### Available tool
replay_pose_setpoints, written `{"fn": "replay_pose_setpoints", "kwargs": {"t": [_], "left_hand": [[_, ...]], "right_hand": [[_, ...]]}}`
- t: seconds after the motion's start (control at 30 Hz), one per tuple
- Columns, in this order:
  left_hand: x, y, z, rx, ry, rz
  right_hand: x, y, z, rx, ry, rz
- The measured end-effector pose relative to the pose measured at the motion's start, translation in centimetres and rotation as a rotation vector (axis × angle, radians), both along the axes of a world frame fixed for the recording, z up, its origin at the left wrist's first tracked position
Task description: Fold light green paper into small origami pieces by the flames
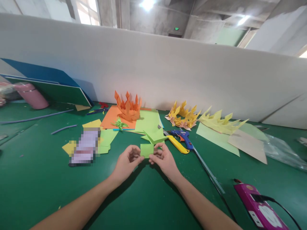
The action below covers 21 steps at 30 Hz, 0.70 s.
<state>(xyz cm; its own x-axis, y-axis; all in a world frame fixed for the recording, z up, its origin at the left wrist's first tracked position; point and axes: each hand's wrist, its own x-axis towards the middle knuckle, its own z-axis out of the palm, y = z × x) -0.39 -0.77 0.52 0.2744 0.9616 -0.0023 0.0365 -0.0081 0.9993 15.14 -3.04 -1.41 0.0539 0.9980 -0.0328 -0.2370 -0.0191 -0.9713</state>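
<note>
Between my two hands is a small square of light green paper [146, 150], held up by its side edges. My left hand [128, 161] pinches its left edge between thumb and fingers. On the opposite edge, my right hand [165, 160] has the same kind of pinch. Just behind the square lies a folded green paper piece [154, 136] with pointed flaps. A yellow utility knife [177, 144] rests to the right of my right hand, beside a blue glue gun [183, 137].
At the back stand an orange paper crown [129, 108], a yellow crown [183, 115] and a pale yellow one [223, 121]. A blurred-out phone-like object [85, 147] lies left, a pink bottle [32, 95] farther left. A magenta power strip [259, 206] sits front right with its cord.
</note>
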Motion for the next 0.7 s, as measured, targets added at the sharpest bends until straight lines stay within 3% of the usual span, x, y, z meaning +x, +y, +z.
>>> {"fn": "replay_pose_setpoints", "kwargs": {"t": [0.17,0.4,0.7], "left_hand": [[-0.11,0.07,-0.36,0.013,-0.003,0.01],[-0.42,0.11,0.0,0.163,0.118,0.073],[-0.3,0.1,-0.47,0.108,0.039,0.041]], "right_hand": [[0.05,-0.07,-0.02,0.016,-0.008,-0.006],[0.22,-0.21,0.35,0.064,-0.075,0.0],[0.28,-0.18,0.12,0.068,-0.141,-0.008]]}}
